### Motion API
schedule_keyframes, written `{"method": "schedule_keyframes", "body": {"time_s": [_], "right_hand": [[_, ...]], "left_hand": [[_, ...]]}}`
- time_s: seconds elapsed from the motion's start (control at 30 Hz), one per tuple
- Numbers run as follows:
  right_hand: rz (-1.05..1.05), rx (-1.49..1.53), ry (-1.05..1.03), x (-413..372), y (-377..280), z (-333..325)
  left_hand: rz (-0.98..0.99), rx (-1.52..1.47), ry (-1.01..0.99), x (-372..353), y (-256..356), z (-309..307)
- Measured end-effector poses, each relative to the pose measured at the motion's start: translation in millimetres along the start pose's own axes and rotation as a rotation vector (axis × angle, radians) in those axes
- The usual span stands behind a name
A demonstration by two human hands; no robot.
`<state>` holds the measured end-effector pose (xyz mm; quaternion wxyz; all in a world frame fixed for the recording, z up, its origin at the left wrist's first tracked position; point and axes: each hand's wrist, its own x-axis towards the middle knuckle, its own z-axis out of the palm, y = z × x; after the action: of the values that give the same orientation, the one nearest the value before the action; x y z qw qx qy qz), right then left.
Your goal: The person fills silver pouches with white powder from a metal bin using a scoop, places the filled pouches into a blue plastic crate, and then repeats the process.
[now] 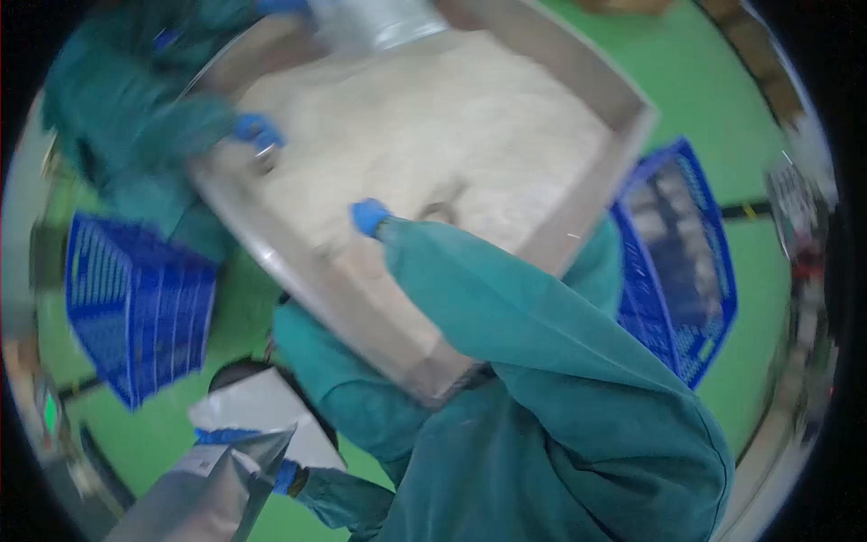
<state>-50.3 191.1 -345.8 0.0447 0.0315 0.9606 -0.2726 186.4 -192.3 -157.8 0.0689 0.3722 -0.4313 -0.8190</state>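
Observation:
My right hand (368, 217), in a blue glove, is over the white powder (506, 117) in a large metal tub (614, 172). Its fingers look closed, and blur hides what they hold. Just below it is a faint greyish shape (330, 247). To its right a curved metal object (441, 210), blurred, lies on the powder. At the lower left my left hand (286, 476), also gloved in blue, grips a silver foil bag (194, 492) with a small white label. More blue glove (226, 435) shows along the bag's far edge.
Across the tub, a co-worker's gloved hand (259, 132) holds a small metal item (264, 160). A clear plastic bag (384, 25) hangs over the far rim. Blue crates stand left (135, 307) and right (677, 271). A white board (262, 406) lies behind the foil bag.

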Motion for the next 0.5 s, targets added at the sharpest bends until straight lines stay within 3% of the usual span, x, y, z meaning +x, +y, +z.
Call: {"method": "schedule_keyframes", "body": {"time_s": [0.07,0.13,0.2,0.23,0.33,0.37,0.43,0.5], "right_hand": [[-0.004,0.13,0.143,4,12,-87],[0.095,0.779,0.195,-50,22,-206],[0.047,1.301,0.367,-119,44,-300],[-0.047,0.984,0.516,-162,67,-334],[0.436,1.474,0.933,-284,108,-416],[0.209,0.891,0.949,-319,183,-400],[0.549,0.891,1.077,-372,253,-393],[0.876,0.59,0.979,-401,336,-351]], "left_hand": [[-0.048,0.028,-0.076,6,-14,17],[-0.067,0.045,-0.139,7,-24,33],[-0.078,0.054,-0.191,5,-30,47],[-0.076,0.057,-0.212,2,-33,55],[-0.084,0.059,-0.257,-9,-40,70],[-0.08,0.062,-0.267,-12,-42,74],[-0.075,0.061,-0.28,-22,-48,81],[-0.079,0.061,-0.289,-31,-52,85]]}}
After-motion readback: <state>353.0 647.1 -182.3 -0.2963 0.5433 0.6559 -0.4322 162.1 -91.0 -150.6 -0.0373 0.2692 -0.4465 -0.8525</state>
